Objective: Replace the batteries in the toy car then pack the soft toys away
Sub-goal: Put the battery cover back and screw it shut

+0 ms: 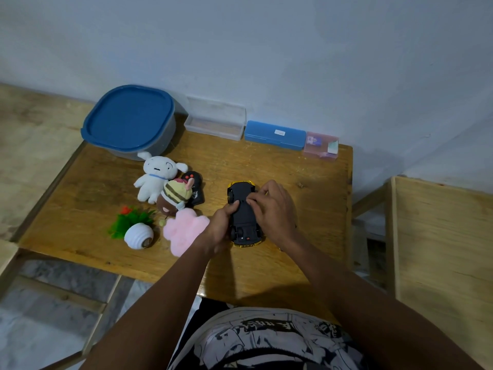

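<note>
The toy car (pixel 244 218) lies upside down on the wooden table (pixel 293 177), black underside up, gold body edge showing at both ends. My left hand (pixel 220 231) grips its left side. My right hand (pixel 272 209) rests on its right side, fingertips pressed on the middle of the underside. Left of the car lie the soft toys: a white dog plush (pixel 156 177), a striped bee plush (pixel 174 197), a pink fluffy plush (pixel 184 228) and a white radish plush with green leaves (pixel 136 228). No batteries are visible.
A black remote control (pixel 196 192) lies behind the bee plush. Along the wall stand a grey tub with a blue lid (pixel 130 121), a clear box (pixel 216 120), a blue case (pixel 274 134) and a small pink box (pixel 321 144). A wooden crate (pixel 440 249) stands at the right.
</note>
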Demonstrator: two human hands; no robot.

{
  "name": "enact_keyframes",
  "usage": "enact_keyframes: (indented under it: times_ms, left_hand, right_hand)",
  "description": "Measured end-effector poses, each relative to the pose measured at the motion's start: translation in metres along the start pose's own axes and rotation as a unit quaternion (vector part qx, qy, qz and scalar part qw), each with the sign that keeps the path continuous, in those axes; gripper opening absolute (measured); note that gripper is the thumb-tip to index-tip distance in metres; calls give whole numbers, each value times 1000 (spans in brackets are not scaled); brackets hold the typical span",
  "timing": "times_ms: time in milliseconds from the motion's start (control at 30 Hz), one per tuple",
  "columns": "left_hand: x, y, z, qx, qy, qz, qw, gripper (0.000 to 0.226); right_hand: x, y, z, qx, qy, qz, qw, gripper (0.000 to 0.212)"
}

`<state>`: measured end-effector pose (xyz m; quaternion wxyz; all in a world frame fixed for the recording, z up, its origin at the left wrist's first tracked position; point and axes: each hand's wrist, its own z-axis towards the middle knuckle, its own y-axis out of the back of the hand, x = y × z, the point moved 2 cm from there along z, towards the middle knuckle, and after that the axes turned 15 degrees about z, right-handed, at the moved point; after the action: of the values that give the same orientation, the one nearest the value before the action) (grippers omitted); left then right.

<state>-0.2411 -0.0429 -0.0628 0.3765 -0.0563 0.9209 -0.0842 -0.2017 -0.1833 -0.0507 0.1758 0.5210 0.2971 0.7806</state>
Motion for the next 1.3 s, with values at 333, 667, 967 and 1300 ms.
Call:
enact_keyframes:
  times_ms: [333, 667, 967, 1300]
  left_hand:
    - [2, 2, 1, 0, 0, -8, 1000, 44]
    - [4, 2, 2, 0, 2, -22, 1000, 46]
    - [5, 5, 3, 8, 1, -21, 1000, 44]
    - [6, 6, 5, 15, -4, -16, 1000, 45]
  right_hand:
    - [1, 3, 3, 2, -4, 4, 1000, 10]
    - [1, 4, 3, 0, -24, 22, 999, 12]
    - [-4, 4, 0, -12, -86, 119, 989, 23]
    - [-5, -5, 7, -41, -153, 190, 969, 36]
